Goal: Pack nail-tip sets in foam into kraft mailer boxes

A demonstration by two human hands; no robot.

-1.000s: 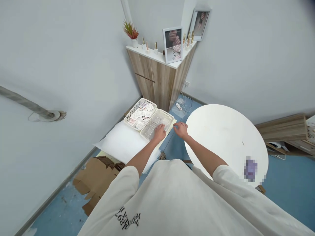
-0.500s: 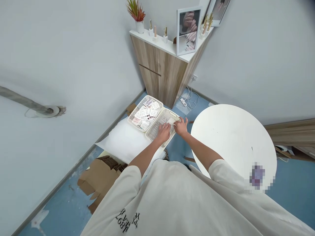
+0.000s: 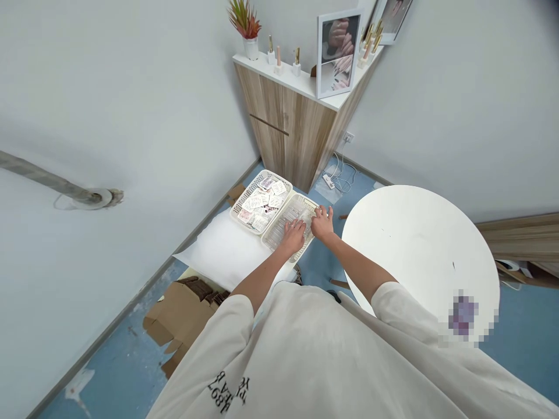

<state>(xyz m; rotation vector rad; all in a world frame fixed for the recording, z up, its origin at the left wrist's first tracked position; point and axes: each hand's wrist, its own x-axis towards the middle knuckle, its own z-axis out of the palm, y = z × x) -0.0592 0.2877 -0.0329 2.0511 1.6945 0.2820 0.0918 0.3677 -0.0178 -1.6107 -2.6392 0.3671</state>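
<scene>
A cream plastic basket (image 3: 265, 240) holds several clear plastic packs (image 3: 276, 231) laid in rows. Over its near part rests my left hand (image 3: 293, 237), palm down on the packs with its fingers stretched out and apart. At the basket's right edge is my right hand (image 3: 322, 224), its fingers bent but spread. Whether a thin clear pack lies under its fingertips is too small to make out. Against the far left side of this basket stands a white perforated basket (image 3: 238, 206), filled with small printed cards or packets (image 3: 261, 201).
A white padded sheet (image 3: 222, 247) lies left of the baskets, with flattened cardboard (image 3: 179, 311) below it. The round white table (image 3: 419, 244) stands close on my right. Ahead are a wood-grain cabinet (image 3: 283, 128) and a power strip with cables (image 3: 328, 181).
The view has shifted slightly, so everything appears a little to the right. My right hand's fingers have lifted and spread slightly at the basket edge; my left hand stays over the packs.
</scene>
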